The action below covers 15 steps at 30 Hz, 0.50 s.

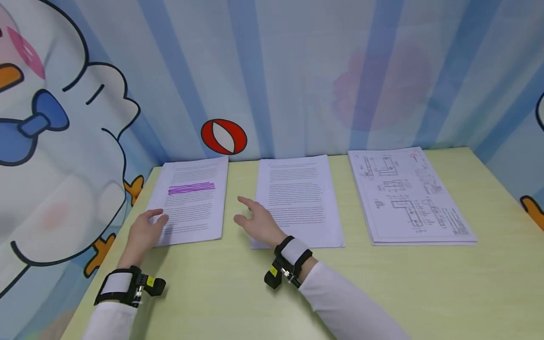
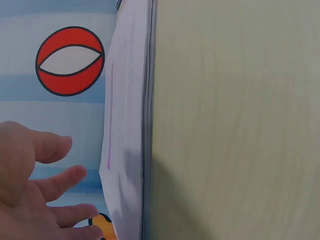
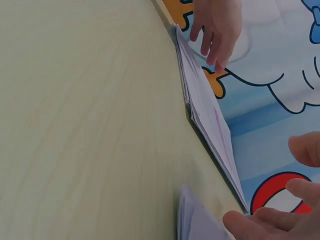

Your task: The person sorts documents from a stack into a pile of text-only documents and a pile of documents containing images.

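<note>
Three paper stacks lie in a row on the table. On the left one, a printed stack, purple marker strokes run across the text. My left hand hovers over its lower left corner, fingers loosely bent and holding nothing. Seen from the left wrist, the fingers are spread above the sheets. My right hand is over the left edge of the middle printed stack, thumb and index finger apart, nothing between them. In the right wrist view, its fingers overlap the corner of that stack.
A third stack with technical drawings lies to the right on the light wooden table. Behind the table hangs a striped blue curtain with cartoon prints, close to the stacks' far edges. Each wrist carries a strapped camera.
</note>
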{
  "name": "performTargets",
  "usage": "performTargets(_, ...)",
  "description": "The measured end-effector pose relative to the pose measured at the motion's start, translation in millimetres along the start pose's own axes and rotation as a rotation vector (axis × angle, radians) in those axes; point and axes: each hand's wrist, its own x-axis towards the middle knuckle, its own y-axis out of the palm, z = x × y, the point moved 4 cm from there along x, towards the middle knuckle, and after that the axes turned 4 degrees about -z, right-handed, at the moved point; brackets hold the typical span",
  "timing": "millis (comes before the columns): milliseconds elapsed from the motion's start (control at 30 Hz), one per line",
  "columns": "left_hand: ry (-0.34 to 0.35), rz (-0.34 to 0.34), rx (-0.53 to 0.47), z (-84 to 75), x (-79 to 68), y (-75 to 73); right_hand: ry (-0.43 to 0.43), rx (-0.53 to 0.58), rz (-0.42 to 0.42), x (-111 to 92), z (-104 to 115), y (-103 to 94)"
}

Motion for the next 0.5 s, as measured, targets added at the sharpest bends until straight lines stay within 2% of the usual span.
performTargets(100, -0.062, 0.062, -0.006, -5.3, -9.3, -3.8, 0.043, 0.063, 0.063, 4.8, -0.3, 11.6)
performTargets(267, -0.131, 0.169, -0.028, -40.8, -36.9, -15.3, 0.083, 0.150, 0.111, 13.1, -3.3, 24.7)
performTargets(367, -0.111, 0.187, -0.049, -53.7, -46.9, -18.0, 0.118, 0.245, 0.122, 16.9, -6.7, 31.4)
performTargets(500, -0.054, 0.172, -0.017, -57.8, -51.7, -16.1, 0.187, 0.502, 0.172, 18.0, -8.4, 42.7)
